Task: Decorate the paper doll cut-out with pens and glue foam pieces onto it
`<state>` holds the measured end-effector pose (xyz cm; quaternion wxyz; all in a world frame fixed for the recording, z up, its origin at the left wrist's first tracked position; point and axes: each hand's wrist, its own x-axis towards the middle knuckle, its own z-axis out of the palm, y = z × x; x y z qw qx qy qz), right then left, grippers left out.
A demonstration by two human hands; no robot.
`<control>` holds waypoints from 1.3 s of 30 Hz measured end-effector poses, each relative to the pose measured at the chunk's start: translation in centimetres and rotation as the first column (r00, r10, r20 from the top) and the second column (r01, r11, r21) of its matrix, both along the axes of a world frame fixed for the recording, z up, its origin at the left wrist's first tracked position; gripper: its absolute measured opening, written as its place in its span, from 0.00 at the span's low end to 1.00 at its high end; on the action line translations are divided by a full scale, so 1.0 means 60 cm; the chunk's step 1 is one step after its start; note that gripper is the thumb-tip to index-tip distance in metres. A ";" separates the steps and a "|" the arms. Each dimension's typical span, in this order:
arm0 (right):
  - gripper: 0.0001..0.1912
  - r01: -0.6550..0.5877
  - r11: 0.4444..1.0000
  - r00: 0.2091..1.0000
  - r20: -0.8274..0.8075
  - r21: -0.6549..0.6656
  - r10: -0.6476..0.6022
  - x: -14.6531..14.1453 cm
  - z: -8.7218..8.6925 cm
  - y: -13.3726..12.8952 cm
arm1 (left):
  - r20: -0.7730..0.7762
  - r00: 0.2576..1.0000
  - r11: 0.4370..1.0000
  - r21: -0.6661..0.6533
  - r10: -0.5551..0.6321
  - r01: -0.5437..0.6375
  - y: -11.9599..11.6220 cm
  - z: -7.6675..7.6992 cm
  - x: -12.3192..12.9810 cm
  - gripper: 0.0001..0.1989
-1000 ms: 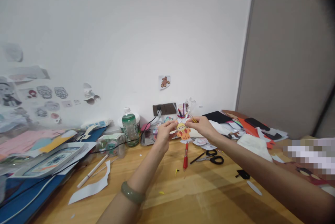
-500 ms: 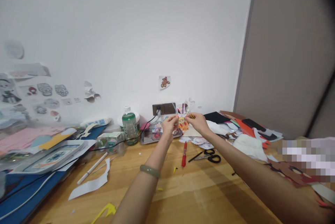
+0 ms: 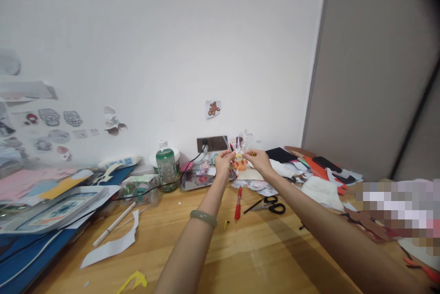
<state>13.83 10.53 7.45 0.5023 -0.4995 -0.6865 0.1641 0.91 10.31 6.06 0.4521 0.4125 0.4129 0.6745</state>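
Observation:
Both arms reach across the desk to its back edge. My left hand (image 3: 223, 164), below a green bangle (image 3: 203, 217), is closed in a pinch; whatever lies between its fingertips is too small to make out. Facing it, my right hand (image 3: 260, 162) is closed as well, with a thin gold-coloured piece (image 3: 252, 151) showing by its fingers. A paper cut-out figure (image 3: 239, 162) with yellow hair and orange-red clothing shows between the hands. I cannot tell whether they hold it or it stands behind them.
Nearer me lie a red pen (image 3: 238, 204) and black-handled scissors (image 3: 269, 205). A green bottle (image 3: 167, 166) stands beside a metal tray (image 3: 188, 184). Paper scraps (image 3: 112, 248) lie at left, a phone (image 3: 326, 164) on papers at right. A black cable (image 3: 151, 188) crosses the left side.
The view has swung slightly to the right, so the desk things sit further left. Both hands stay close together at the figure, still pinched, with the left forearm shifted a little.

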 end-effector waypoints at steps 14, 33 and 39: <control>0.11 0.050 0.994 0.996 0.081 -0.102 -0.042 0.006 -0.003 0.017 | 0.011 1.000 0.997 -0.071 -0.029 0.030 0.013 0.002 0.013 0.14; 0.10 -0.086 0.976 0.995 -0.063 -0.201 0.075 0.006 0.020 0.009 | 0.061 0.987 0.988 -0.046 -0.146 0.149 -0.009 0.004 -0.015 0.12; 0.09 -0.171 0.970 0.981 -0.118 -0.173 0.152 0.002 0.019 -0.011 | -0.001 0.981 0.981 -0.040 -0.192 0.192 -0.023 0.020 -0.017 0.07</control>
